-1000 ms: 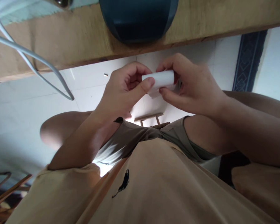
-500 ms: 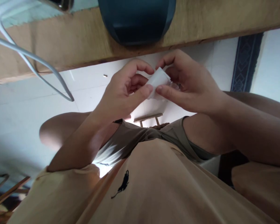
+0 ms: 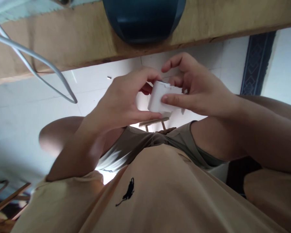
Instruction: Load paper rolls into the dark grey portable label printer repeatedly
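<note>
Head view. Subject: a small white box-like piece with a smooth face, a rounded left end and a notched upper edge (image 3: 156,95), apparently plastic. It is held in the air between the two hands, slightly tilted, above the floor and just on the person's side of the bench.

Left hand (image 3: 121,98): curled around the rounded end, gripping the piece; forefinger at the upper left corner, thumb stretched along the lower edge. Its remaining fingers are partly hidden behind.

Right hand (image 3: 200,87): gripping the same piece, thumb pressed flat on the face, other fingers behind it; forefinger raised and bent, clear of the piece. Small irregular white projections show beside this hand at the right end; their form cannot be made out.

Surroundings: a light wooden bench with a worn edge (image 3: 75,35) crosses the top. On it stands a dark blue-green object with a rounded, glossy front (image 3: 145,24), cut off by the frame. A looped white cable (image 3: 50,68) hangs over the edge at left. Below lie pale floor tiles (image 3: 14,106), with a tiny unidentified object (image 3: 109,77) left of the hands. A dark diamond-patterned strip (image 3: 254,71) runs along the floor at right.
</note>
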Demonstrator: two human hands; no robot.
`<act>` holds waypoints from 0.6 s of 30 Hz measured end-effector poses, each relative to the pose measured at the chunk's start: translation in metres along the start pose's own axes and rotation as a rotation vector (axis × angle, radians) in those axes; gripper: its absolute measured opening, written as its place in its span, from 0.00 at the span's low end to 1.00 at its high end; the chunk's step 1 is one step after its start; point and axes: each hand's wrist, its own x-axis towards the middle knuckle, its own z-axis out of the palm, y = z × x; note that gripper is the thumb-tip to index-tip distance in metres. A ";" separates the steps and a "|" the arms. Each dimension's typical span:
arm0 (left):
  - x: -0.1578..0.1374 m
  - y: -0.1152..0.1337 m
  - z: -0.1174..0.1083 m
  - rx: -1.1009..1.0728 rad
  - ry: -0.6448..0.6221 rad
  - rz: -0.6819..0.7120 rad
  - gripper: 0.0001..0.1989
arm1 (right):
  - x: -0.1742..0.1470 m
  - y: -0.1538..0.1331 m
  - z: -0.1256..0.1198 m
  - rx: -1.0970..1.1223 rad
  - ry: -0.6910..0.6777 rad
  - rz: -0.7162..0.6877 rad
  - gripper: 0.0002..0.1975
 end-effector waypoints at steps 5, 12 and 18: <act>-0.004 0.000 0.000 -0.205 -0.052 -0.087 0.38 | 0.003 -0.006 -0.003 0.142 -0.047 0.048 0.20; 0.001 0.007 0.006 0.222 -0.046 0.085 0.26 | 0.002 0.001 -0.001 0.020 -0.026 0.056 0.20; 0.004 0.000 0.004 0.120 0.089 0.169 0.32 | 0.004 -0.005 -0.004 0.154 0.020 0.068 0.18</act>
